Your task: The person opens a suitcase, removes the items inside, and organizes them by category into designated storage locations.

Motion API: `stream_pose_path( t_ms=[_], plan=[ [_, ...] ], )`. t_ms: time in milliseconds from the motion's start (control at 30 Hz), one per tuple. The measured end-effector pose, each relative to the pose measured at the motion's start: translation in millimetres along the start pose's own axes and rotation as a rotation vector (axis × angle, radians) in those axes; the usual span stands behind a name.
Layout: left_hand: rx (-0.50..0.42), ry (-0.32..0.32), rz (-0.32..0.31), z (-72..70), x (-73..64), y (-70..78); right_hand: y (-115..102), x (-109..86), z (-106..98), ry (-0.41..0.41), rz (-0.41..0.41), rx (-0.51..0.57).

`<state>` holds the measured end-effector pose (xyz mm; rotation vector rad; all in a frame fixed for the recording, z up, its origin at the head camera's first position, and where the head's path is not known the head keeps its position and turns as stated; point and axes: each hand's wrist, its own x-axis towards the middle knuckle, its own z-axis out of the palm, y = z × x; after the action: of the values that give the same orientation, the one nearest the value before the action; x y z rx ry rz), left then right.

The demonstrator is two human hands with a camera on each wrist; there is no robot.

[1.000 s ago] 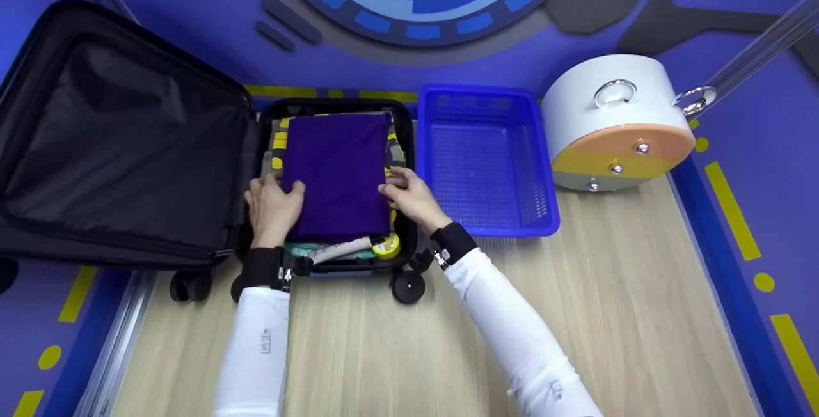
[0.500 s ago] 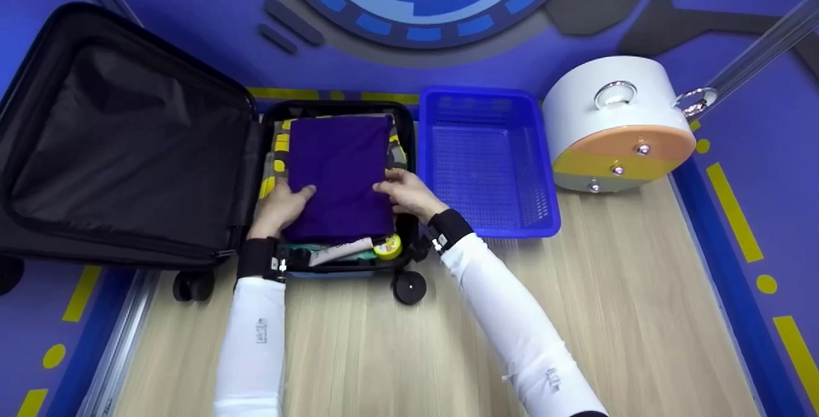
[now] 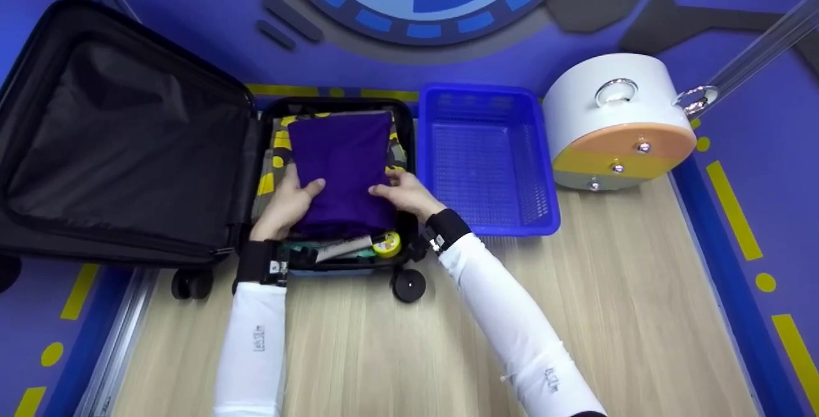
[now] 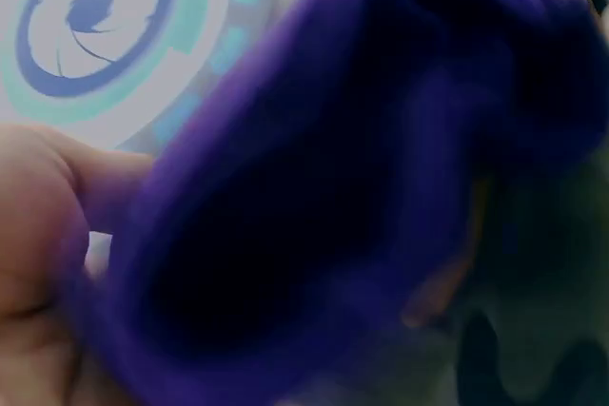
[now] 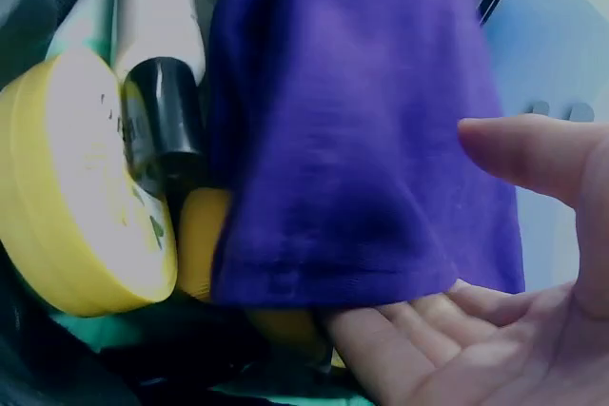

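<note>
A folded purple garment (image 3: 339,167) lies over a yellow-and-grey patterned cloth (image 3: 269,164) in the open black suitcase (image 3: 411,142). My left hand (image 3: 288,203) grips its left side, thumb on top and fingers beneath; the left wrist view shows the purple folds (image 4: 314,187) gaping, blurred. On the opposite side, my right hand (image 3: 406,193) holds the garment's edge, thumb above. In the right wrist view its fingers (image 5: 400,339) reach under the stitched hem. At the suitcase's near end lie a white tube (image 3: 345,247) with a black cap and a round yellow container (image 3: 387,244).
The suitcase's raised lid (image 3: 128,142) leans to the left. A blue plastic basket (image 3: 555,212) stands right of the suitcase, followed by a white round-topped cabinet (image 3: 608,116) with coloured drawers. Behind is a decorated blue wall (image 3: 358,71); wood-patterned flooring (image 3: 365,340) lies in front.
My left hand has moved from the suitcase's left rim inward and up along the garment, now gripping its side. The right thumb has shifted slightly inward. The garment's left edge has tilted and narrowed.
</note>
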<state>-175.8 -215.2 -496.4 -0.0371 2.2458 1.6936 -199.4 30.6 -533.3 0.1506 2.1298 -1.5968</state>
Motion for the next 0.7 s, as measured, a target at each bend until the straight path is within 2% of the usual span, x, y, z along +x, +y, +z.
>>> stream_pose_path(
  t_ms=[133, 333, 433, 533, 700],
  plan=[
    [-0.071, 0.01, 0.082, 2.3, -5.4, 12.9, -1, -0.7, 1, 0.012, 0.004, 0.091],
    [-0.066, -0.044, 0.117, 4.1, -15.6, 24.8, 2, -3.1, -3, 0.001, 0.051, 0.379],
    [-0.053, -0.057, 0.114, 5.1, -21.0, 27.9, 4, -6.1, -6, 0.001, 0.014, 0.469],
    [-0.048, -0.064, 0.125, 8.9, -26.5, 33.9, 4, -11.4, -12, 0.046, -0.046, 0.524],
    [-0.067, -0.051, 0.181, 21.3, -31.3, 48.1, -6, -26.1, -35, 0.122, -0.117, 0.567]
  ],
)
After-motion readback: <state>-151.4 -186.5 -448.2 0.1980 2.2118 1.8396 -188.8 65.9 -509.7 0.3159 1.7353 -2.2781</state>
